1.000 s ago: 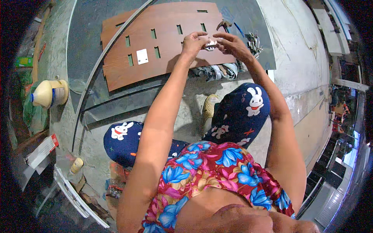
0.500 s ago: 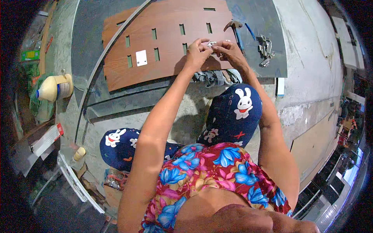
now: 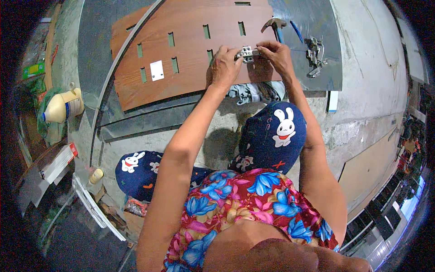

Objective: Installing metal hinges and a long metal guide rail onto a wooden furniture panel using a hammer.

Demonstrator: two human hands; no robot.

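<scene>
Above a reddish-brown wood-look board point(image 3: 190, 81) with several cut slots, I hold a small silver cabinet hinge point(image 3: 247, 54) with holes in it. My left hand point(image 3: 224, 65) is closed on its left side, thumb and fingers pinching the metal. At the hinge's right end, the thumb and forefinger of my right hand point(image 3: 277, 56) are pinched together. Whatever lies between those two fingertips is too small to make out. A claw hammer point(image 3: 275, 26) rests just beyond my right hand, and a blue pen point(image 3: 297, 31) lies beside it.
Several metal hinges point(image 3: 315, 56) lie in a heap on the dark panel point(image 3: 333, 75) at right. A white card point(image 3: 157, 70) is on the board. A long curved strip point(image 3: 113, 68) crosses the board's left side. Folded cloth point(image 3: 256, 92) sits under its near edge; a cream jug point(image 3: 63, 106) stands left.
My hands have spread a little apart, and the hinge between them now shows more fully. The view has shifted slightly, moving the board a little to the left.
</scene>
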